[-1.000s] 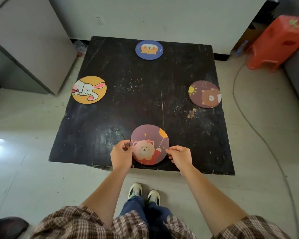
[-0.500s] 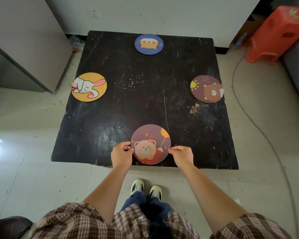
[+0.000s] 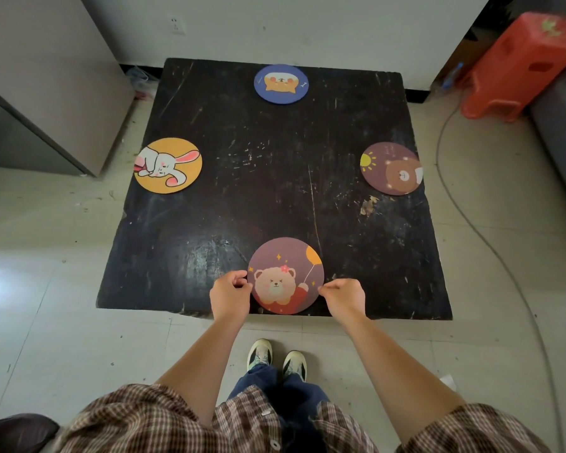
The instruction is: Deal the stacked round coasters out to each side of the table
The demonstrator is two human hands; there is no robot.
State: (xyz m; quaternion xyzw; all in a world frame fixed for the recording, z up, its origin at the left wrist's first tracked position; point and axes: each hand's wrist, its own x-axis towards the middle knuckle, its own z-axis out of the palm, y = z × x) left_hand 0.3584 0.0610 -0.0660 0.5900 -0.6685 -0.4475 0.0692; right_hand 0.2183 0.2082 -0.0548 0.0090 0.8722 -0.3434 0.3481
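Note:
Four round coasters lie on the black square table (image 3: 275, 178), one at each side. A blue dog coaster (image 3: 281, 84) sits at the far edge, an orange rabbit coaster (image 3: 168, 165) at the left edge and a brown bear-and-sun coaster (image 3: 391, 168) at the right edge. A purple coaster with a bear and balloon (image 3: 285, 275) lies flat at the near edge. My left hand (image 3: 230, 295) pinches its left rim with curled fingers. My right hand (image 3: 343, 296) pinches its right rim.
A grey cabinet (image 3: 46, 76) stands left of the table. An orange plastic stool (image 3: 520, 63) is at the back right, with a cable (image 3: 471, 223) running over the floor on the right. My shoes (image 3: 276, 358) are just below the table's near edge.
Both hands stay on the rim of the bear-and-balloon coaster, which has barely moved. The view has shifted a little, so the table sits higher in the frame.

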